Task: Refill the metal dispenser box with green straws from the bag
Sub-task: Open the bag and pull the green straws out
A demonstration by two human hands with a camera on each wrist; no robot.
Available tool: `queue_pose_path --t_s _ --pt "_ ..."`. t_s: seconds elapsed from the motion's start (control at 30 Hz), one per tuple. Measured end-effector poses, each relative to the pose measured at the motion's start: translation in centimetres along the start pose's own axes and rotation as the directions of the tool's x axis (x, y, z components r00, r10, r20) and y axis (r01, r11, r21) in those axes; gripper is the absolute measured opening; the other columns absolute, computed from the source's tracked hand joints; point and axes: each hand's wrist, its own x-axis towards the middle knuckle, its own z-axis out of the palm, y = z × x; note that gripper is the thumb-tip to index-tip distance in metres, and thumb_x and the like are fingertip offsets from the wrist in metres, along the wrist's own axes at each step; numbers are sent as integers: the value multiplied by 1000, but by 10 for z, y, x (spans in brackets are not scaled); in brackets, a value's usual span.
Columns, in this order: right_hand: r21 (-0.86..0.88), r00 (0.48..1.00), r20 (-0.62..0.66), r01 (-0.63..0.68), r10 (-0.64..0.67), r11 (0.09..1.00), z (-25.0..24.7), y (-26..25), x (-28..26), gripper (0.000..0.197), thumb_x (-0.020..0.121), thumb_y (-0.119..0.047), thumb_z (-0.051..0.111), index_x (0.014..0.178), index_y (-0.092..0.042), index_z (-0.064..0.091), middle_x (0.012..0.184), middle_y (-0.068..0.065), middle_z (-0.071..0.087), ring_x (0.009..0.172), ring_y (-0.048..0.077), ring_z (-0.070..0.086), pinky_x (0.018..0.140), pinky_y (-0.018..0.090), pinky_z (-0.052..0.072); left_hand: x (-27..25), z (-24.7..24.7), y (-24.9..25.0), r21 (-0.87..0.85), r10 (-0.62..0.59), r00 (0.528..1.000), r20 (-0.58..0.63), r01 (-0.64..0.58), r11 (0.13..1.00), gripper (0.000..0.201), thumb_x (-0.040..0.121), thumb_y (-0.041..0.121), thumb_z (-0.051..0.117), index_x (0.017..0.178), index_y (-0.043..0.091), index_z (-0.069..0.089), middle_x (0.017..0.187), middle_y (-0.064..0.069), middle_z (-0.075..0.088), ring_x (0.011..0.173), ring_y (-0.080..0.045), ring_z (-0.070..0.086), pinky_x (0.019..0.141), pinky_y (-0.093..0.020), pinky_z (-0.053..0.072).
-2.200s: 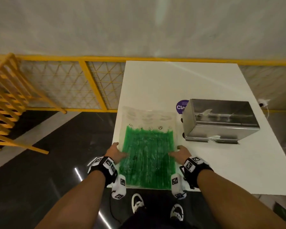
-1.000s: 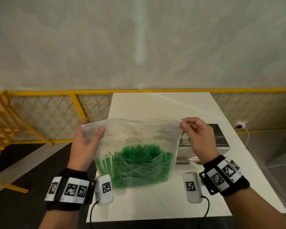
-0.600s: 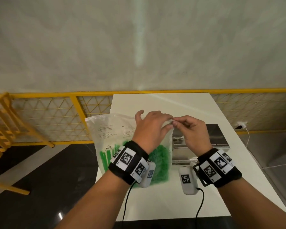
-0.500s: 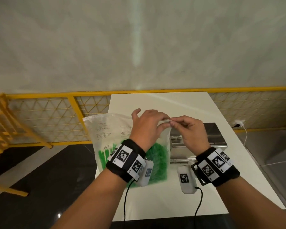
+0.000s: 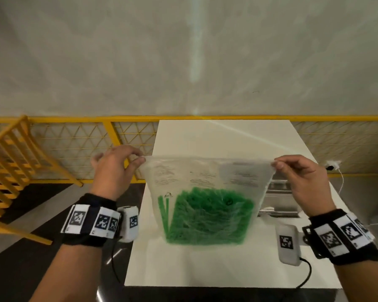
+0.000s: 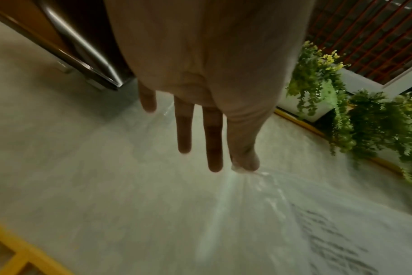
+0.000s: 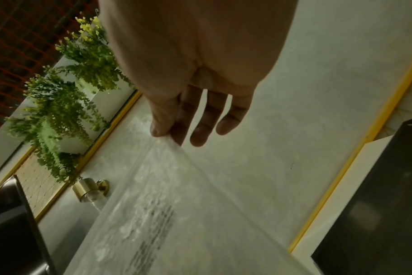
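Observation:
A clear plastic bag (image 5: 205, 177) with printed text hangs upright above the white table (image 5: 205, 264), its lower half packed with green straws (image 5: 207, 219). My left hand (image 5: 116, 168) pinches the bag's top left corner between thumb and forefinger, the other fingers straight in the left wrist view, where the bag (image 6: 270, 214) stretches away from my left hand (image 6: 242, 165). My right hand (image 5: 301, 177) pinches the top right corner; the right wrist view shows my right hand (image 7: 167, 134) on the bag's edge (image 7: 165, 186). The metal dispenser box (image 5: 279, 197) stands behind the bag, mostly hidden.
A yellow mesh railing (image 5: 74, 149) runs behind the table, with a yellow wooden frame (image 5: 7, 175) at the left. A white plug and cable (image 5: 334, 168) lie to the right of the table. Dark floor (image 5: 20, 269) lies to the left.
My left hand slid from the bag's top right corner, next to the right hand, back to the top left corner. The bag's top edge is now stretched wide between both hands.

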Motion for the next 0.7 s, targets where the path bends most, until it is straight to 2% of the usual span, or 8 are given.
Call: queue_pose_path --t_s 0.13,0.23,0.3,0.37,0.43,0.5,0.6,0.7 --pt "182 973 151 -202 175 962 16 4 -7 29 77 -13 63 105 -17 56 94 -8 70 89 3 65 75 17 54 -11 15 -4 -361 -25 992 120 67 930 3 92 20 56 94 18 56 89 15 59 90 -11 57 73 -22 42" --pt "-56 816 374 -454 440 889 28 25 -16 75 66 -24 74 133 -25 39 119 -13 57 109 6 57 95 33 46 -22 34 -7 -635 -67 990 123 130 761 3 92 23 56 92 23 53 89 16 61 86 -7 58 77 -31 46" --pt "-284 778 350 -443 522 850 38 41 -21 84 65 -30 81 137 -25 38 123 -15 54 115 6 53 102 34 40 -28 45 -14 -822 -99 981 167 194 536 33 80 47 65 101 25 51 100 14 64 93 -6 61 81 -36 48" --pt "-288 792 327 -436 516 852 49 49 -22 66 75 -17 77 133 -21 48 119 -13 61 116 8 57 103 33 43 -36 63 -28 -834 -93 938 333 339 435 87 56 66 74 126 26 40 124 6 56 113 -10 55 93 -35 45" --pt "-275 810 325 -412 488 868 55 52 -23 38 81 -3 70 114 -21 64 100 -20 70 101 -3 64 98 26 47 -45 89 -39 -693 -62 822 567 516 503 125 42 61 84 144 32 18 142 3 39 131 -15 39 106 -44 35" --pt "-304 818 329 -381 471 873 60 52 -24 25 83 -1 67 94 -22 70 84 -21 72 87 -8 66 93 23 50 -55 118 -43 -582 -24 724 689 572 578 135 40 50 90 147 35 10 148 5 34 135 -14 35 112 -47 30" --pt "-313 816 318 -390 483 866 66 47 -25 21 84 -2 65 81 -23 69 81 -15 71 82 -5 66 90 26 51 -64 146 -31 -534 -37 694 719 585 610 116 45 40 91 142 26 28 140 7 45 131 -13 42 112 -42 31" --pt "-221 838 311 -396 449 891 72 37 -28 20 84 2 63 82 -17 69 84 -10 72 82 -5 67 90 28 53 -65 159 -22 -560 -69 732 678 575 597 82 50 19 91 123 25 53 122 5 62 117 -15 56 106 -44 41"
